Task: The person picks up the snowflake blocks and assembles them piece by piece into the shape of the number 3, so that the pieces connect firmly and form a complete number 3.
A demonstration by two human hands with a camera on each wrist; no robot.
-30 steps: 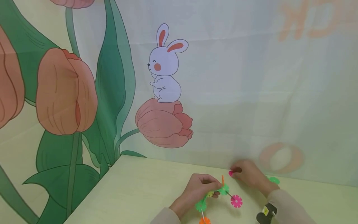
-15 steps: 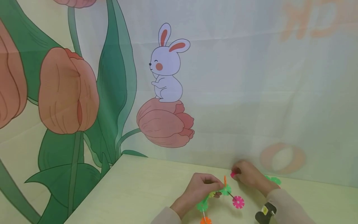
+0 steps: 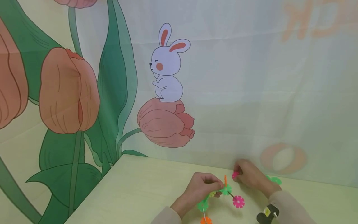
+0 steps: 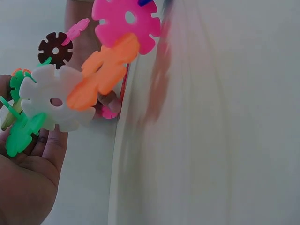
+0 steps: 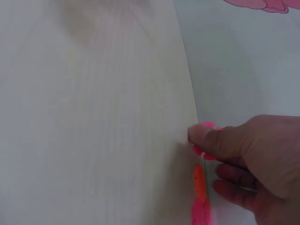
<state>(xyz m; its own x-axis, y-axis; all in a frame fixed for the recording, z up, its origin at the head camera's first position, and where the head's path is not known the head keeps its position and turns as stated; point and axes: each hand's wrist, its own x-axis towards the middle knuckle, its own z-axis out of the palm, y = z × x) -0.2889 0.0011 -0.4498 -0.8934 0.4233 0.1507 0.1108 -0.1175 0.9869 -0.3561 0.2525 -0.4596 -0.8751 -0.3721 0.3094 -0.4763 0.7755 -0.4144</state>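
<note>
My left hand point(image 3: 202, 188) pinches a chain of joined plastic snowflake discs above the table. A green disc point(image 3: 227, 190) is by its fingertips, with an orange disc point(image 3: 225, 180) edge-on above and a pink disc point(image 3: 238, 205) at its right end. More of the chain hangs below, a green disc point(image 3: 203, 206) and an orange disc point(image 3: 206, 221). The left wrist view shows a white disc point(image 4: 37, 89) in it too. At the table's back edge, my right hand point(image 3: 249, 175) pinches a separate pink disc point(image 3: 235, 176) between thumb and fingers, partly hidden by them.
Green discs point(image 3: 276, 180) lie behind the right forearm along the back edge. The right wrist view has an orange disc point(image 5: 200, 183) and a pink disc point(image 5: 201, 213) at that edge, below the hand. A printed cloth point(image 3: 218, 109) hangs behind the table point(image 3: 151, 186).
The pink disc in my right hand has shifted slightly right and nearer, and a little more of it shows. My left hand keeps its hold on the chain, almost still.
</note>
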